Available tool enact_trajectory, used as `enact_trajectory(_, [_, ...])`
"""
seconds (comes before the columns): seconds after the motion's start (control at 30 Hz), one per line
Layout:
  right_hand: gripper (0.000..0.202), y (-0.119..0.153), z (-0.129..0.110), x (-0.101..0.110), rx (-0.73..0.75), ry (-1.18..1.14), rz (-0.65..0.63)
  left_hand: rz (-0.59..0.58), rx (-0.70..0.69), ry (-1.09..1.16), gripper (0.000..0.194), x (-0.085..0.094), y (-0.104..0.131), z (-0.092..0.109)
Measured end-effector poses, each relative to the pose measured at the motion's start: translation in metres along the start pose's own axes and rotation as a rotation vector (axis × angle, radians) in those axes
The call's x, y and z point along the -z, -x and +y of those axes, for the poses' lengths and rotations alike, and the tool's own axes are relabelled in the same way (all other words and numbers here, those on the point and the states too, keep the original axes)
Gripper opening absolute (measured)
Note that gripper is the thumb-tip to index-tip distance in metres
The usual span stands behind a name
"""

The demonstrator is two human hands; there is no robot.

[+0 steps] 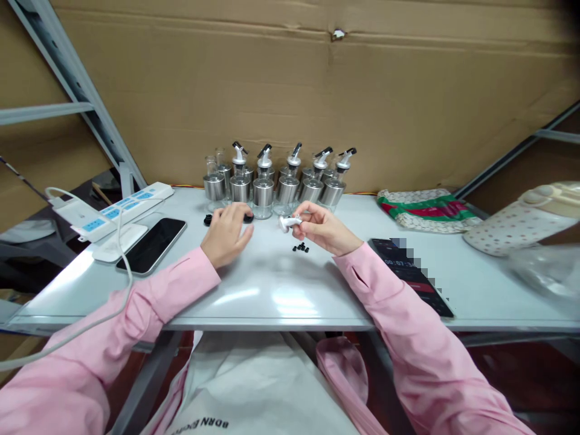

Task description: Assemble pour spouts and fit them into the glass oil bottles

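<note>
Between the thumb and fingers of my right hand (327,229) is a white pour spout (287,224), held just above the table and lying on its side. My left hand (228,234) reaches over some black parts (247,218) at the foot of the bottles, its fingers partly spread; what lies under the fingertips is hidden. A small pile of tiny black pieces (301,247) rests below my right hand. Behind both hands stand several glass bottles with steel sleeves (263,192). The front ones mostly carry white spouts with black flip lids (265,156); one at the left (214,186) has none.
At the left lie a white power strip (122,211), a dark phone (153,244) and a white cable (122,254) crossing my sleeve. To the right are a phone with a timer (408,272), a patterned cloth (426,210) and a dotted white container (516,220). Cardboard (290,90) walls the back.
</note>
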State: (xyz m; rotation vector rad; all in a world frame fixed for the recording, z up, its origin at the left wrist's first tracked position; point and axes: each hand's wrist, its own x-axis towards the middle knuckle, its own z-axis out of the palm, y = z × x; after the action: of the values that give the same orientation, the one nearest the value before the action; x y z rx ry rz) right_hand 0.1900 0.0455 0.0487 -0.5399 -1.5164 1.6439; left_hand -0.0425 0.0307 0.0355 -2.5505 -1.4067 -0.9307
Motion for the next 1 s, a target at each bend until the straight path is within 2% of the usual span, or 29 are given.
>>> enact_trajectory(0.07, [0.034,-0.001,-0.002,0.000,0.003,0.003,0.047,-0.117,0.153,-0.028,0.026,-0.002,-0.006,-0.009])
enact_trajectory(0.2, [0.034,-0.001,-0.004,-0.004,-0.013,0.029,0.076,-0.251,0.221,-0.136,0.032,-0.010,-0.009,-0.022])
enact_trajectory(0.37, [0.033,0.000,-0.003,-0.005,0.009,0.047,0.086,-0.240,0.243,-0.295,0.029,-0.009,-0.008,-0.024])
enact_trajectory(0.5, [0.032,-0.001,-0.001,-0.002,0.017,0.053,0.101,-0.242,0.202,-0.352,0.024,-0.006,-0.006,-0.024])
enact_trajectory(0.77, [0.033,-0.001,-0.001,-0.002,0.011,0.077,0.107,-0.260,0.241,-0.317,0.027,-0.007,-0.006,-0.027])
enact_trajectory(1.0, [0.030,-0.001,0.000,0.000,0.014,0.068,0.106,-0.242,0.177,-0.320,0.028,-0.010,-0.007,-0.037])
